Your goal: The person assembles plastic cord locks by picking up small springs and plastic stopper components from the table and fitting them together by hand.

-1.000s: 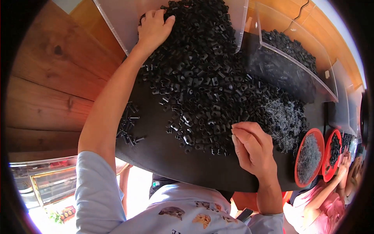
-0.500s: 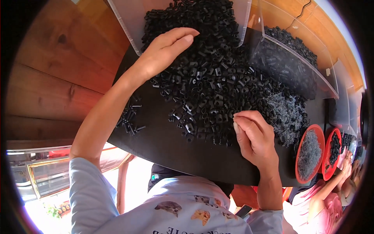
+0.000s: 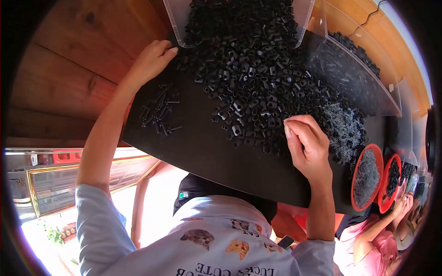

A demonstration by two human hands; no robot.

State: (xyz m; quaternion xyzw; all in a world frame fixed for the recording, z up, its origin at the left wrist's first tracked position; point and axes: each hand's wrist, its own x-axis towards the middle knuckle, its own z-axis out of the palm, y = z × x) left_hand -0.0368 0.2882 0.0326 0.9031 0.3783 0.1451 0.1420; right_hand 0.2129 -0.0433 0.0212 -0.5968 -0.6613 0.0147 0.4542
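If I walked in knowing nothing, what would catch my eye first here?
Most striking is the big heap of small black parts spilling from a clear bin at the top onto a black tabletop. The right hand pinches at the heap's near edge, and the left hand rests by the bin's corner. At far right stand two red bowls, also holding small parts.

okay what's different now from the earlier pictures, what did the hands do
The left hand came off the top of the heap of black parts, swept across it and now sits at its left edge by the clear bin, apparently holding nothing. The right hand stayed at the heap's near edge, fingers curled. The small bolts and red bowls are unchanged.
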